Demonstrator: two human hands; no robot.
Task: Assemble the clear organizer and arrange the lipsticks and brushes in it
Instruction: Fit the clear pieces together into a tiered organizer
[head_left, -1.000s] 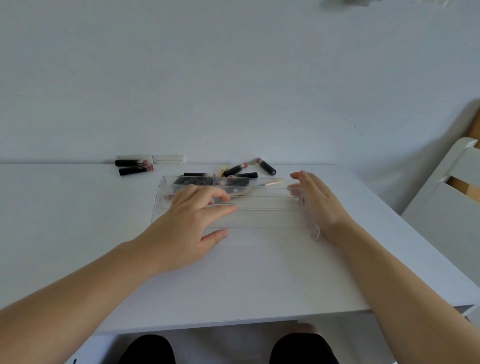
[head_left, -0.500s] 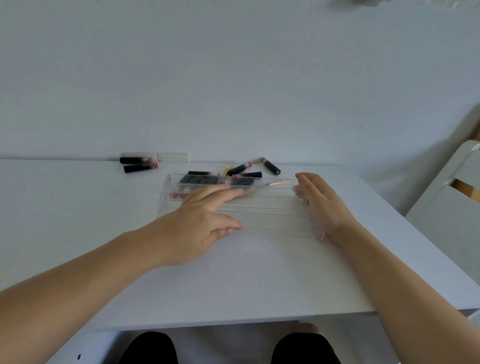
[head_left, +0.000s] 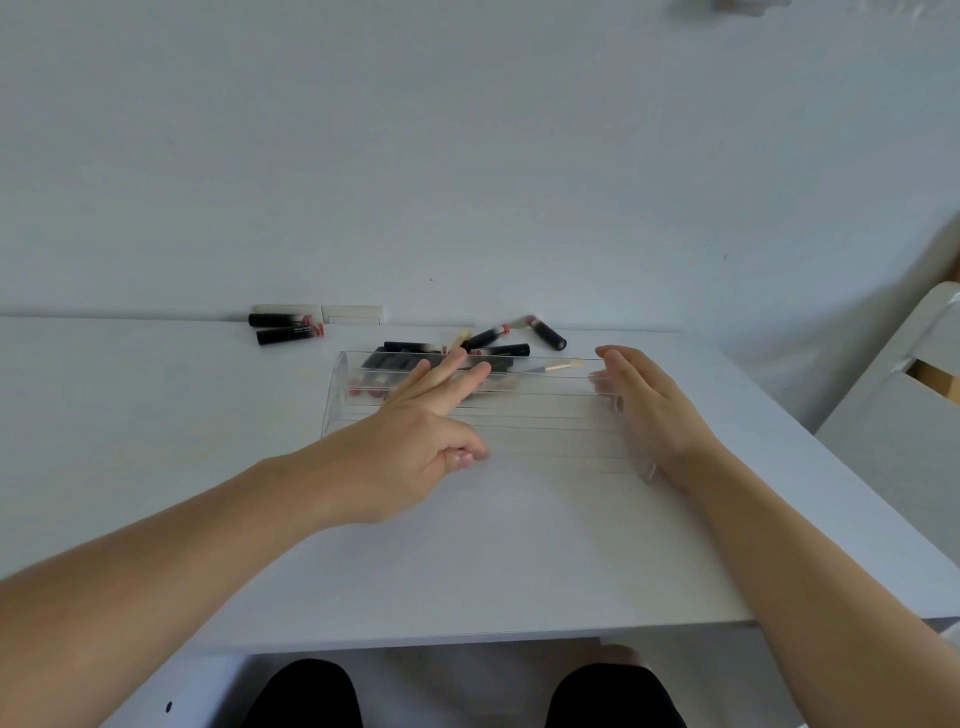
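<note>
The clear organizer (head_left: 540, 431) lies flat on the white table (head_left: 467, 561), its ridged face up. My left hand (head_left: 410, 441) hovers over its left half, index and middle fingers stretched toward the far edge, thumb and last fingers curled in. My right hand (head_left: 649, 410) lies flat against the organizer's right end, fingers straight. Black lipsticks (head_left: 493, 338) and a pale-handled brush (head_left: 553, 368) lie behind and partly seen through the clear plastic. Two more lipsticks (head_left: 288, 328) sit at the back left.
A white wall rises right behind the table. A small white box (head_left: 353, 314) sits at the wall beside the two lipsticks. A white chair (head_left: 904, 415) stands to the right. My knees show below the table's front edge.
My left hand has slid right and forward over the organizer, with two fingers now stretched out. The right hand stays at the right end.
</note>
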